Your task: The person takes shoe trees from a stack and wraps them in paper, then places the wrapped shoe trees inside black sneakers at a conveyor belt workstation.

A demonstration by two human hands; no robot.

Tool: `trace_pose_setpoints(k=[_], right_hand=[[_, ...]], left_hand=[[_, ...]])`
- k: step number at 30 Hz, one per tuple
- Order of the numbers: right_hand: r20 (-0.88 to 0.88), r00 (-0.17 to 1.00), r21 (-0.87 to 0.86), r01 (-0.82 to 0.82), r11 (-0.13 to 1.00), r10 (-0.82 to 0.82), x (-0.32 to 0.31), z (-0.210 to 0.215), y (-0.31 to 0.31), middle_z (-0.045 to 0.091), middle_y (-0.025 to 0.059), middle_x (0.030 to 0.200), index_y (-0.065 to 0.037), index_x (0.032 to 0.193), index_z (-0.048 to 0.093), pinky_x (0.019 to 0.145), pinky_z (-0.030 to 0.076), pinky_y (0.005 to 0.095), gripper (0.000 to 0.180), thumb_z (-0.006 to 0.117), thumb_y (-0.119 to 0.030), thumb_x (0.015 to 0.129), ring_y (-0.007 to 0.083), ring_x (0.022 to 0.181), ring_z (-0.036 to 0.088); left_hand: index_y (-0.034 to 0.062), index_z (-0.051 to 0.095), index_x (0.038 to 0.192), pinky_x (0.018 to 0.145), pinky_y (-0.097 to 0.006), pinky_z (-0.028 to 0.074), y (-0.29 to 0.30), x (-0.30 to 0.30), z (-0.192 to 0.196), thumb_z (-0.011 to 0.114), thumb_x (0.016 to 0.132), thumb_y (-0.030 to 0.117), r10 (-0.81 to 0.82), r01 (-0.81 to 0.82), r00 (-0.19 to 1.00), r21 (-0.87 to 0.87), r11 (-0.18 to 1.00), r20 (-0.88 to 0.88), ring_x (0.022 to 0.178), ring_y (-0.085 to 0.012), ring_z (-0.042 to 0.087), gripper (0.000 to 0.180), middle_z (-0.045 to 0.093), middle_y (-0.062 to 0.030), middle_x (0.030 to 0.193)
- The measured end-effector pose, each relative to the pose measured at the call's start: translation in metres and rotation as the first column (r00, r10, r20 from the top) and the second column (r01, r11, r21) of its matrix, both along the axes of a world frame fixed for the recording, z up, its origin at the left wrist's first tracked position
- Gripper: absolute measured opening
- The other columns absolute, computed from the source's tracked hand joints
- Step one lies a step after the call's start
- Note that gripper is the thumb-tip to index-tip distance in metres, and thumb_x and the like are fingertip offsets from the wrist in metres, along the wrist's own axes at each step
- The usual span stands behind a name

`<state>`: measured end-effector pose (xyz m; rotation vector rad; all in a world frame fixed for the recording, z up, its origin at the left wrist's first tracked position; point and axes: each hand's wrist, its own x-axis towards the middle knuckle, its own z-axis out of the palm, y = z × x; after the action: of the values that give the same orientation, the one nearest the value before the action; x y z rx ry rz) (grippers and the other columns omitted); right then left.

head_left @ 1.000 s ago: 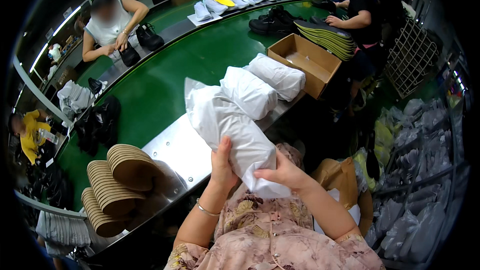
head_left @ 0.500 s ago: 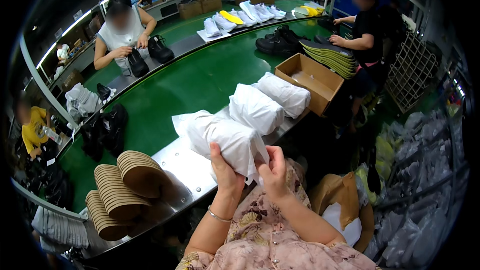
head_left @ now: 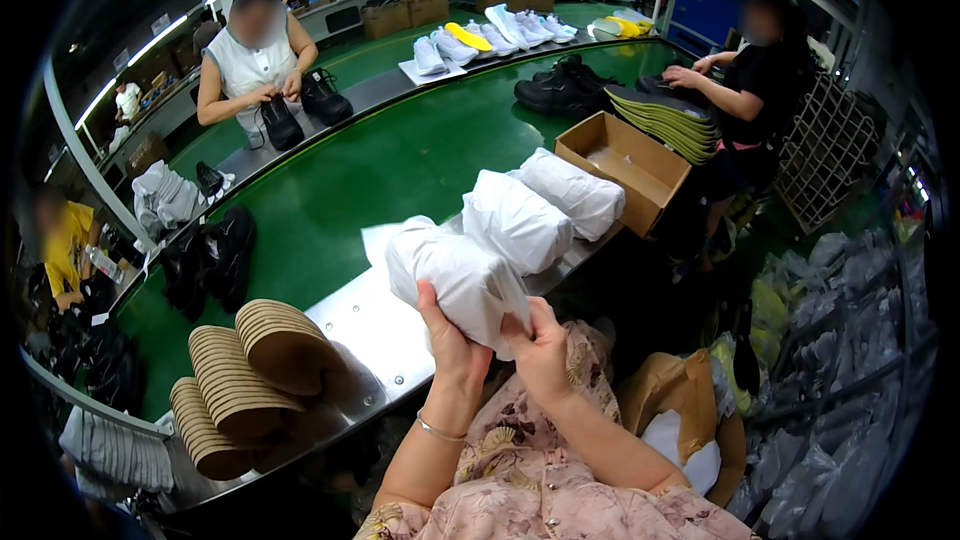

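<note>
A bundle wrapped in white paper (head_left: 445, 265) is held up at the near side of the workbench; what is inside is hidden. My left hand (head_left: 456, 345) grips it from below and from the left, thumb pressed along its side. At the bundle's near right end, my right hand (head_left: 540, 348) pinches the loose paper between bent fingers. Two more white-wrapped bundles (head_left: 518, 224) (head_left: 573, 192) lie in a row just beyond it.
An open cardboard box (head_left: 668, 192) stands past the bundles, beside stacked green-edged insoles (head_left: 665, 122). Brown insoles (head_left: 240, 380) are stacked at left on the metal edge (head_left: 365, 350). Black shoes (head_left: 228, 250) and white shoes (head_left: 500, 35) stand on the bench. Two co-workers handle shoes across it.
The bundle's far paper end has drawn in, and the bundle looks more compact and slightly turned. My right hand has closed further over the paper at the near end.
</note>
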<state>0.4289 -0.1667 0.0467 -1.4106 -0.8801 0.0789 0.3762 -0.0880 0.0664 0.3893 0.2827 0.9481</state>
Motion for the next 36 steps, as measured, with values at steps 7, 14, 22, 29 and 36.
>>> trace_pose_setpoints(k=[7, 14, 22, 29, 36], right_hand=[[-0.453, 0.856, -0.126, -0.337, 0.933, 0.247, 0.012, 0.010, -0.003, 0.060, 0.0075, 0.079, 0.003, 0.083, 0.062, 0.060, 0.046, 0.0322, 0.009, 0.059, -0.005, 0.081, 0.0212, 0.070, 0.058], [-0.675, -0.067, 0.703, -0.359, 0.613, 0.735, 0.012, 0.004, -0.003, 0.061, 0.0112, 0.106, 0.000, 0.106, 0.058, 0.089, 0.047, 0.0320, 0.025, 0.055, 0.000, 0.081, 0.0206, 0.103, 0.057], [-0.566, -0.134, 0.810, -0.271, 0.520, 0.813, -0.004, -0.005, 0.008, 0.052, 0.0070, 0.121, -0.003, 0.128, 0.038, 0.093, 0.045, 0.0328, 0.057, 0.063, -0.001, 0.077, 0.0196, 0.111, 0.052], [-0.706, 0.619, -0.017, -0.500, 0.866, 0.343, -0.003, -0.018, 0.011, 0.056, 0.0061, 0.101, -0.003, 0.104, 0.049, 0.079, 0.047, 0.0266, 0.029, 0.063, 0.000, 0.078, 0.0117, 0.091, 0.055], [-0.292, 0.835, -0.089, -0.510, 0.856, 0.467, -0.014, -0.006, 0.010, 0.036, 0.0218, 0.129, 0.001, 0.127, 0.027, 0.101, 0.030, 0.0385, 0.077, 0.075, -0.021, 0.071, 0.0262, 0.124, 0.035]], left_hand=[[0.0044, 0.033, 0.130, 0.095, -0.039, 0.041, 0.007, -0.008, -0.009, 0.053, 0.079, 0.060, -0.009, 0.022, 0.998, 0.194, 0.981, -0.068, 0.112, -0.0262, 0.049, 0.078, 0.049, -0.0123, 0.122], [-0.0014, 0.030, 0.130, 0.094, -0.042, 0.042, 0.014, -0.015, -0.022, 0.054, 0.076, 0.062, -0.092, 0.096, 0.995, 0.212, 0.973, -0.027, 0.111, -0.0323, 0.050, 0.087, 0.049, -0.0201, 0.119], [-0.0005, 0.031, 0.130, 0.093, -0.046, 0.044, 0.008, -0.022, -0.030, 0.058, 0.072, 0.059, -0.230, 0.221, 0.969, 0.099, 0.970, 0.094, 0.107, -0.0349, 0.052, 0.088, 0.050, -0.0212, 0.116], [-0.0001, 0.031, 0.130, 0.094, -0.046, 0.043, 0.027, -0.043, -0.041, 0.062, 0.072, 0.052, -0.162, 0.160, 0.987, 0.143, 0.977, 0.009, 0.107, -0.0349, 0.052, 0.084, 0.050, -0.0197, 0.116], [-0.0022, 0.040, 0.123, 0.094, -0.037, 0.043, 0.027, -0.052, -0.049, 0.060, 0.079, 0.043, 0.062, -0.053, 0.991, 0.074, 0.996, -0.120, 0.106, -0.0260, 0.054, 0.066, 0.054, -0.0148, 0.115]])
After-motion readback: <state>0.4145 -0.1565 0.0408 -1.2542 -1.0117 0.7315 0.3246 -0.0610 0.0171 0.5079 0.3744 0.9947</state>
